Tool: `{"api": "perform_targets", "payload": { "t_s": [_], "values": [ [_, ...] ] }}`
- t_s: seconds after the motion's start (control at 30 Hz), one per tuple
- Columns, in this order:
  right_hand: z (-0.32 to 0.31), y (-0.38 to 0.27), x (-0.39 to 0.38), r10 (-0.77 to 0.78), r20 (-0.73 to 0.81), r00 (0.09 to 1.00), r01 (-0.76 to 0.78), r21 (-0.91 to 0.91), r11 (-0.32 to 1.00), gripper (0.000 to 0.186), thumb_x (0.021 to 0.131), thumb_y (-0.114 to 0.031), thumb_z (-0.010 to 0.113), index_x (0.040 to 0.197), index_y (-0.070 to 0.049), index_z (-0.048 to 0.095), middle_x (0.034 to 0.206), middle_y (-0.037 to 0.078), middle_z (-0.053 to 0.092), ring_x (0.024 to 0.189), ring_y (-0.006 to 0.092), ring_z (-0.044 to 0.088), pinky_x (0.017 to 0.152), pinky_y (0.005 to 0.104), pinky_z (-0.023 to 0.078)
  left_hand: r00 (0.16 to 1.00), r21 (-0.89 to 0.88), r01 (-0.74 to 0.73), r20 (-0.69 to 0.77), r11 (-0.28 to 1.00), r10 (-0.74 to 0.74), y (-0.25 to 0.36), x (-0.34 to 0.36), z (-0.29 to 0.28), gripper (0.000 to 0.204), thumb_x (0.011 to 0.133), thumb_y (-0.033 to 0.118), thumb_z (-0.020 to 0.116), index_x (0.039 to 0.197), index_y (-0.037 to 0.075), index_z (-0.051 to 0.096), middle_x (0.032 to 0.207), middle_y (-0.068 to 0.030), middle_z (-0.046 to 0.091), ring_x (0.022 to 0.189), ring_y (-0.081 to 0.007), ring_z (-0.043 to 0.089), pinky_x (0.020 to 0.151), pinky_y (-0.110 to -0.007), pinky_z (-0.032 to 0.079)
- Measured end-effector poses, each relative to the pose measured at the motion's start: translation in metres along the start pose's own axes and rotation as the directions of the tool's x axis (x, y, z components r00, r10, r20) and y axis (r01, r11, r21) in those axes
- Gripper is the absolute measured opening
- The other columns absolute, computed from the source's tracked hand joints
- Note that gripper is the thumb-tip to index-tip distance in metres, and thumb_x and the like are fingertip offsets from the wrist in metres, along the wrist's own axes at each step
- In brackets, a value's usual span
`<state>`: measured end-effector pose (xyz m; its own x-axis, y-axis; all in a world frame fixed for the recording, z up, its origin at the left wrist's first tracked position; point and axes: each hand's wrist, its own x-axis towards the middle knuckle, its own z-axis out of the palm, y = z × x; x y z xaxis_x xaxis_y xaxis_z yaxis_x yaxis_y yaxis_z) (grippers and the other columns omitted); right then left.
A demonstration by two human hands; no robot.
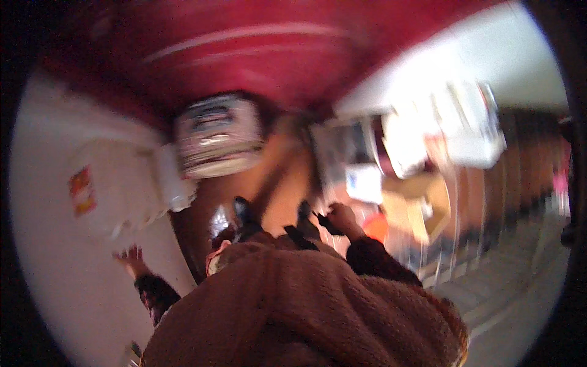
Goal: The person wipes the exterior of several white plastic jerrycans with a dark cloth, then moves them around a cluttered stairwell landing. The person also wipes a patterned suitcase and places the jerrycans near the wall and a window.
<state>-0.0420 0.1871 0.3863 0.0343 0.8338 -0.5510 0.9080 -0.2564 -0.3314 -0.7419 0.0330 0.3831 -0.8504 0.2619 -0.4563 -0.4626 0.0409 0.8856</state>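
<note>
The picture is smeared by motion. My left hand reaches out at the left with its fingers spread and nothing visible in them. It is near a pale wall-like surface, below a whitish bag-like thing with an orange-red patch; whether it touches either I cannot tell. At the right of my body, my right hand is closed on a small dark strap-like thing, whose exact kind is blurred.
A bundle in clear wrapping stands ahead on the brown floor, before a red hanging or curtain. To the right are an open cardboard box, white packages and an orange round thing. My shoes show below.
</note>
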Motion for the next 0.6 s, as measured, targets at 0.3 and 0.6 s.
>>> {"api": "perform_targets", "payload": {
  "t_s": [0.3, 0.6],
  "values": [
    [0.047, 0.187, -0.034, 0.453, -0.139, 0.88, -0.409, 0.26, 0.875, 0.036, 0.082, -0.02, 0.059, 0.115, -0.009, 0.067, 0.112, 0.018, 0.064, 0.1, 0.0371, 0.064, 0.086, 0.0461, 0.052, 0.825, 0.711, 0.32, 0.117, 0.627, -0.553, -0.111, -0.102, 0.046, 0.04, 0.087, 0.038, 0.066, 0.111, 0.007, 0.058, 0.083, -0.0076, 0.063, 0.065, -0.0223, 0.062, 0.054, -0.037, 0.051],
    [0.036, 0.333, 0.13, 0.417, -0.403, 0.815, -0.276, 0.364, 0.89, 0.065, 0.078, -0.021, 0.065, 0.137, -0.005, 0.046, 0.126, 0.024, 0.058, 0.113, 0.0412, 0.058, 0.095, 0.0478, 0.047, 0.62, 0.915, -0.227, 0.4, 0.333, -0.675, -0.227, -0.264, 0.182, 0.026, 0.091, 0.02, 0.061, 0.111, 0.004, 0.062, 0.088, -0.0087, 0.064, 0.068, -0.0188, 0.065, 0.058, -0.029, 0.055]
  ]
}}
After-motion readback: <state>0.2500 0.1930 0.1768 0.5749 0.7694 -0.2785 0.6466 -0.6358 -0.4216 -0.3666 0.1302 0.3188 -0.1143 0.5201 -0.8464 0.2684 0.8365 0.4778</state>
